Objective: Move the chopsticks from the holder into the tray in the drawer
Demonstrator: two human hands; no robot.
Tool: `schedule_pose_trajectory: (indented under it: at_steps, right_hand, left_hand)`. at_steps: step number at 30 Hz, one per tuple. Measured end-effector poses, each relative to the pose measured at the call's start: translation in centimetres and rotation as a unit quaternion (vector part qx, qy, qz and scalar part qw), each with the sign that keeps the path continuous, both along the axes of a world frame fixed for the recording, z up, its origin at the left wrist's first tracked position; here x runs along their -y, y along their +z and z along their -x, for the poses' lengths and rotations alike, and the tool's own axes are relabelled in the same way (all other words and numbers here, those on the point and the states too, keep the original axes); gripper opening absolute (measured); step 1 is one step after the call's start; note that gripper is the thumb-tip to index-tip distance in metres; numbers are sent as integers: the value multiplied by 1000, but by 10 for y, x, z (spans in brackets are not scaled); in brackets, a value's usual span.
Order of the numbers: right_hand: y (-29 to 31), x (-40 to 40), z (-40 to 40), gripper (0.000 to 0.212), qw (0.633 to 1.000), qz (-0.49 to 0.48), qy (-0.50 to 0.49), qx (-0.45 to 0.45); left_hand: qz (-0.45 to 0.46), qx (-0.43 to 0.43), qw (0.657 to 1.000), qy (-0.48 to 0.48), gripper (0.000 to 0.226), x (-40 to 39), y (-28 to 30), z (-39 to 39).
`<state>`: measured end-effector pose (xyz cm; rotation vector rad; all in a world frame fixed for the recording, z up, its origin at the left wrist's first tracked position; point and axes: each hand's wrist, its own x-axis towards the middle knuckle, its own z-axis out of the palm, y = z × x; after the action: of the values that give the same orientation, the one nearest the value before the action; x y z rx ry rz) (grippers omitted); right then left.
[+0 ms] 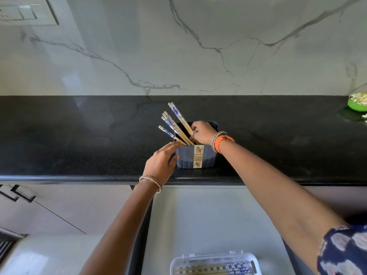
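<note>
While the white tray (215,263) sits nearest in the open drawer (208,219) with some chopsticks in it, the left hand (161,163) rests flat-fingered on the blue holder (195,155) on the black counter (79,135). Just beyond, the right hand (201,133) pinches chopsticks (174,126) standing tilted left in the holder.

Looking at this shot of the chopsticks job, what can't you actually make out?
Head view only:
- Lower ends of the chopsticks: hidden inside the holder.
- Right hand fingertips: curled behind the chopsticks, so how many it grips is unclear.
- Tray: cut off by the bottom edge.
- Green bowl: cut off at right.
</note>
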<state>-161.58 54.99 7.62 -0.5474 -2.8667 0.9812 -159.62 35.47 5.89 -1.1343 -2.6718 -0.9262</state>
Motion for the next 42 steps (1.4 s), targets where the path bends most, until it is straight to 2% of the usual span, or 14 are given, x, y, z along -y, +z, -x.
schedule_pose_trajectory:
  at_steps: [6,12,19,21,23,25,27,29,32,34,36,37,40,42]
  right_hand:
    - [40,12,-12,20,949,100,-86,-285]
    - [79,29,-52,21,771,305,-251,-499]
    - [33,75,-134,18,686,440,-321,-482]
    - [8,92,-163,13,688,466,-327,-451]
    - [-20,112,-196,8,692,487,-332,-417]
    - [-46,127,-226,10,665,529,-361,-384]
    - [-67,135,-249,19,622,569,-401,-358]
    - [-83,139,-266,21,611,577,-433,-325]
    - [-104,145,-285,21,632,582,-446,-249]
    - [-116,148,-294,19,723,512,-440,-146]
    - [-129,154,-308,23,863,270,-427,-15]
    - [-136,160,-316,32,908,98,-406,6]
    - [-158,165,-332,53,953,-235,-182,-52]
    - [-164,150,-329,51,961,-274,-24,-15]
  left_hand:
    - [56,5,998,7,49,-8,2,1]
    - [43,14,999,-6,52,-8,2,-18]
    - [-46,80,996,-3,49,7,-31,-72]
    - [-100,112,989,15,42,13,-44,-92]
    - [-179,245,952,34,33,18,-52,-113]
    - [-251,459,852,29,32,26,-57,-133]
    - [-241,578,779,-1,34,37,-65,-147]
    - [-184,623,759,-41,31,48,-77,-160]
    - [-101,592,797,-54,28,58,-97,-173]
    - [-79,549,832,-28,31,62,-111,-177]
    - [-67,530,845,10,36,66,-126,-177]
    - [-58,523,850,23,38,69,-132,-178]
    - [-40,529,847,25,38,76,-144,-177]
    - [-55,557,829,15,36,82,-148,-177]
